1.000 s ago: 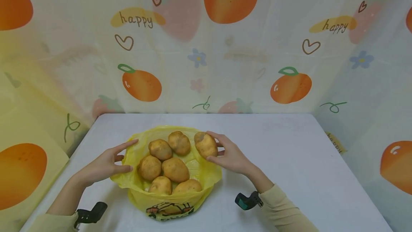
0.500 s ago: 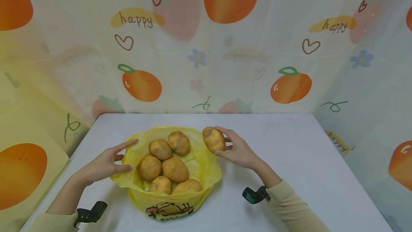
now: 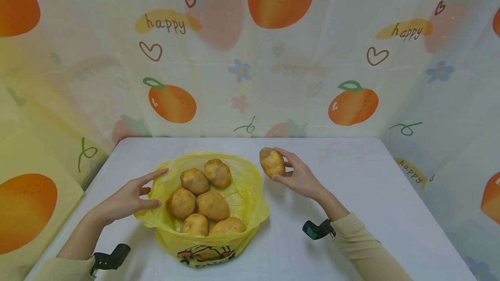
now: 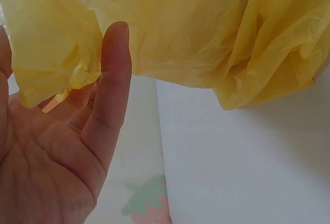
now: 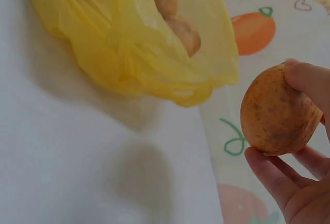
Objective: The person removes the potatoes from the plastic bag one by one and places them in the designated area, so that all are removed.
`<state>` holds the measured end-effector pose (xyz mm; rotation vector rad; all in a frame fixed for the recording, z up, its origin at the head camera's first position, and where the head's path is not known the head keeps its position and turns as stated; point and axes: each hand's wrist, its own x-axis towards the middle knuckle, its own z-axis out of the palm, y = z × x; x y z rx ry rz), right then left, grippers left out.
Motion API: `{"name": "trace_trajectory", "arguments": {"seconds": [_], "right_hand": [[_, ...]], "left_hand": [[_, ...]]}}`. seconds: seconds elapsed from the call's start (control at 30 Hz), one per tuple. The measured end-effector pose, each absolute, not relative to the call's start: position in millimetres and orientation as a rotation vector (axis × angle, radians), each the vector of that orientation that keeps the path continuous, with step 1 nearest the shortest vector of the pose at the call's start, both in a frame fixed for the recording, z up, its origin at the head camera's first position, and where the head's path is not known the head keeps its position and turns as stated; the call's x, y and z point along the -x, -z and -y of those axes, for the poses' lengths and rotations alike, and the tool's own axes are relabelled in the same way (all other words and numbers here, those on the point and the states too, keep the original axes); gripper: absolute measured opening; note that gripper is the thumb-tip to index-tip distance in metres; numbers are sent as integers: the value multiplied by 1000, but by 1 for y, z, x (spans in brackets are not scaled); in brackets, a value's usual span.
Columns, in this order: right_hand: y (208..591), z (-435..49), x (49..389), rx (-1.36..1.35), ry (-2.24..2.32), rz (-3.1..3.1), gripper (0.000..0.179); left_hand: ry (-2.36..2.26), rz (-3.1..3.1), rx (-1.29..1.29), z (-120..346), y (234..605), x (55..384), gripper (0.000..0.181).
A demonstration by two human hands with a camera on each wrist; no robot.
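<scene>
A yellow plastic bag [image 3: 250, 211], its mouth spread wide, stands on the white table with several potatoes [image 3: 212, 206] inside. At its left rim, my left hand [image 3: 124, 198] holds the plastic, thumb and forefinger resting along the edge. Bunched yellow film [image 4: 85, 74] lies among that hand's fingers in the left wrist view. To the right of the bag, my right hand [image 3: 300, 177] grips a single potato [image 3: 272, 162] between thumb and fingertips, raised above the table. Dark specks mark this potato's skin [image 5: 276, 113] in the right wrist view.
White tabletop [image 3: 351, 194] stretches to the right of the bag. A fruit-printed curtain [image 3: 281, 55] hangs behind and along both sides. Black wrist cameras [image 3: 318, 229] sit on both forearms.
My right hand has carried its potato from over the bag's right rim outward to the right and slightly farther back. The left hand and bag have stayed put.
</scene>
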<state>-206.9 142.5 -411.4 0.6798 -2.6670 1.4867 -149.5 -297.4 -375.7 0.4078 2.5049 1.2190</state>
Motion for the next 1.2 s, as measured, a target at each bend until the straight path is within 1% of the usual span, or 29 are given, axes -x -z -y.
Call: {"name": "trace_trajectory", "arguments": {"seconds": [0.27, 0.97, 1.2], "right_hand": [[422, -152, 219, -579, -1454, 2702, 75], [445, -164, 248, -438, -1392, 2693, 74], [448, -168, 254, -334, -1385, 2709, 73]], "left_hand": [[-1218, -2527, -421, 298, 376, 148, 79], [-1194, -2519, -386, 299, 376, 149, 80], [-1206, -2505, -383, 299, 376, 149, 79]]}}
